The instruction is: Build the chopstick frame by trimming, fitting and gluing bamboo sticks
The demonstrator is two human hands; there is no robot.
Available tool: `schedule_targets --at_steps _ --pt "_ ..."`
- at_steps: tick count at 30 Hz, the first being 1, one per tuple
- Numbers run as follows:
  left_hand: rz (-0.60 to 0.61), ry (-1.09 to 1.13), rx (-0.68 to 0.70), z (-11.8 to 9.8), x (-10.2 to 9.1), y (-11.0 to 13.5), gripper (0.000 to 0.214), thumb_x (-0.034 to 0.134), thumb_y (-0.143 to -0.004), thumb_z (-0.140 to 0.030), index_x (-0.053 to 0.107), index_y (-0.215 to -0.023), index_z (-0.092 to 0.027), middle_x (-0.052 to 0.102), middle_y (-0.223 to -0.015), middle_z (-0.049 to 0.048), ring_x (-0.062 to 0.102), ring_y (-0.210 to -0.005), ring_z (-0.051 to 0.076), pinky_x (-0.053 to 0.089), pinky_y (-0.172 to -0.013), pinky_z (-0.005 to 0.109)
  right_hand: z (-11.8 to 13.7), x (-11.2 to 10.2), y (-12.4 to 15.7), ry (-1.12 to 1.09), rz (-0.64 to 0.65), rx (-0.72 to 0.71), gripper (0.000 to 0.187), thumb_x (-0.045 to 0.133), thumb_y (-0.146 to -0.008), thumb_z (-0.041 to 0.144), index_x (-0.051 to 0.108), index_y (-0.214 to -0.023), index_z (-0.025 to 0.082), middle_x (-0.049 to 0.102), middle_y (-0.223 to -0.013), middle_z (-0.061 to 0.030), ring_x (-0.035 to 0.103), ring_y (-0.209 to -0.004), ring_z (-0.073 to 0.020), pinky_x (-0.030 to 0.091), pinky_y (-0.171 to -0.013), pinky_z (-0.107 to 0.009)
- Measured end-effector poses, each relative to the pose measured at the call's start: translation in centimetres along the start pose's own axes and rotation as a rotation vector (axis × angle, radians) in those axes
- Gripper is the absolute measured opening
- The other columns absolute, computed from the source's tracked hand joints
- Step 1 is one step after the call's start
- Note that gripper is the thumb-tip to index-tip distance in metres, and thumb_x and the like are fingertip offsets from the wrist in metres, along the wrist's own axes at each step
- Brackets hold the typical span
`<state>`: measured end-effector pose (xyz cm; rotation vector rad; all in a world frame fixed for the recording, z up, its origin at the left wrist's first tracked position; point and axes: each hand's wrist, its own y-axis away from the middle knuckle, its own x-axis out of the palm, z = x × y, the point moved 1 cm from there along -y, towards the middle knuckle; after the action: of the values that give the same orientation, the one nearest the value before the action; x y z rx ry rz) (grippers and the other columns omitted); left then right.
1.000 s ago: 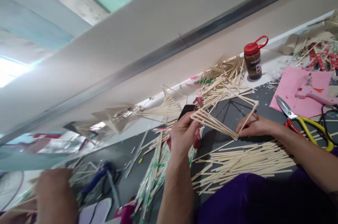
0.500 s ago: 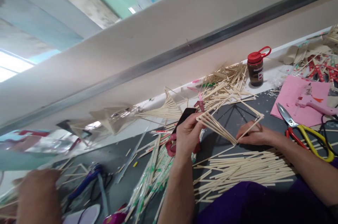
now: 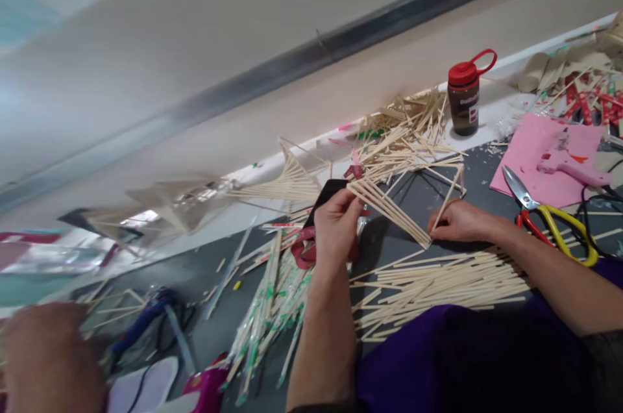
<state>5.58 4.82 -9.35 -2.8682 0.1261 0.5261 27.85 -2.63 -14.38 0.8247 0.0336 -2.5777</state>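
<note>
My left hand pinches the upper left corner of a frame of thin wooden sticks, held tilted above the dark table. My right hand is closed on the frame's lower right corner, where the sticks meet in a point. A loose bundle of pale sticks lies on the table just below both hands. Behind my left hand sit a black flat object and red-handled scissors.
A brown bottle with a red cap stands by the wall beside a heap of sticks. Scissors with yellow and red handles and a pink glue gun lie at the right. Another person's hand shows at lower left. Wrapped sticks lie nearby.
The view has tilted down and blurred. My hands have turned the stick frame slightly, its far corner now lower and closer to my right hand.
</note>
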Motion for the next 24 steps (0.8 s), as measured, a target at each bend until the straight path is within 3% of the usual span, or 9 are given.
schedule_targets --at_steps 7,10,13,18,20,24 --pt "-0.029 0.071 -0.013 0.1 1.5 -0.1 0.035 0.069 -0.071 -0.029 0.069 -0.104 -0.018 0.071 -0.093 0.0038 0.065 -0.076 0.016 0.053 -0.056 0.022 0.5 -0.7 0.1 0.014 0.034 0.091 0.02 0.058 -0.08 0.021 0.077 -0.083 0.015 0.069 -0.066 -0.0006 0.057 -0.058 -0.0104 0.033 -0.053 -0.02" --pt "-0.175 0.138 -0.004 -0.1 1.5 0.4 0.033 0.07 -0.069 -0.027 0.065 -0.1 -0.018 0.069 -0.089 0.0023 0.065 -0.071 0.014 0.051 -0.052 0.02 0.7 -0.8 0.2 0.017 0.034 0.117 0.02 0.059 -0.081 0.021 0.077 -0.083 0.013 0.069 -0.068 -0.0015 0.056 -0.058 -0.0097 0.032 -0.052 -0.02" --pt "-0.26 0.201 -0.03 -0.6 1.1 1.5 0.03 0.07 -0.071 -0.038 0.062 -0.09 -0.017 0.065 -0.076 0.0008 0.064 -0.062 0.012 0.048 -0.048 0.018 0.6 -0.8 0.2 0.007 0.034 0.128 0.02 0.059 -0.081 0.022 0.077 -0.083 0.013 0.07 -0.069 -0.0013 0.055 -0.057 -0.0089 0.031 -0.051 -0.02" --pt "0.047 0.219 -0.275 -1.0 2.0 3.4 0.042 0.077 -0.063 -0.046 0.066 -0.088 -0.015 0.07 -0.081 0.0052 0.067 -0.072 0.017 0.053 -0.057 0.023 0.1 -0.8 0.2 -0.019 0.036 0.13 0.02 0.059 -0.081 0.023 0.077 -0.083 0.014 0.07 -0.07 -0.0012 0.055 -0.056 -0.0085 0.033 -0.051 -0.019" --pt "0.147 0.223 -0.302 -1.0 2.9 3.7 0.041 0.079 -0.06 -0.044 0.068 -0.087 -0.015 0.071 -0.086 0.006 0.067 -0.079 0.018 0.054 -0.064 0.025 -0.1 -0.7 0.1 -0.025 0.035 0.129 0.021 0.059 -0.081 0.023 0.077 -0.085 0.013 0.071 -0.07 -0.0014 0.055 -0.056 -0.0088 0.034 -0.051 -0.019" --pt "0.177 0.277 -0.308 -0.5 4.4 3.8 0.04 0.081 -0.059 -0.041 0.07 -0.087 -0.015 0.072 -0.088 0.0051 0.065 -0.08 0.018 0.053 -0.068 0.026 -0.6 -0.7 0.0 -0.039 0.032 0.12 0.022 0.058 -0.082 0.025 0.076 -0.087 0.013 0.071 -0.072 -0.0013 0.057 -0.057 -0.0091 0.036 -0.052 -0.018"
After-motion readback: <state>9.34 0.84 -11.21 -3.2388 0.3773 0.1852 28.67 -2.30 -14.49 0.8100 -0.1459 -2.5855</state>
